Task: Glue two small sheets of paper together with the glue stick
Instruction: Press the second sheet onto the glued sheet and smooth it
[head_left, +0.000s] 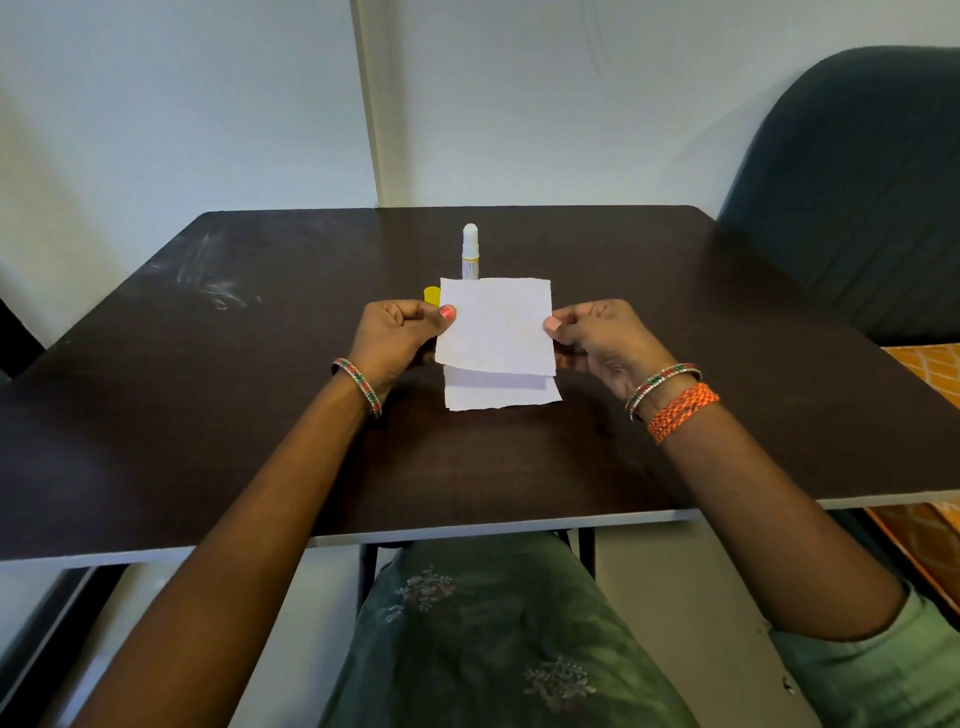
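Two paper sheets (496, 327) — one glue stick (470, 252)

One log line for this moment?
left hand + right hand: upper sheet pinched | lower sheet: on table | glue stick: uncapped, upright

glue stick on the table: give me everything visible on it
The glue stick stands upright on the dark table, near its middle and beyond the held sheet of paper, which hides its base. The white tube looks like plastic, with a yellow band and small print on the lower body. It is uncapped: the rounded white tip is exposed. A yellow piece, probably its cap, lies to its left, partly hidden by the left hand. Neither hand touches it.
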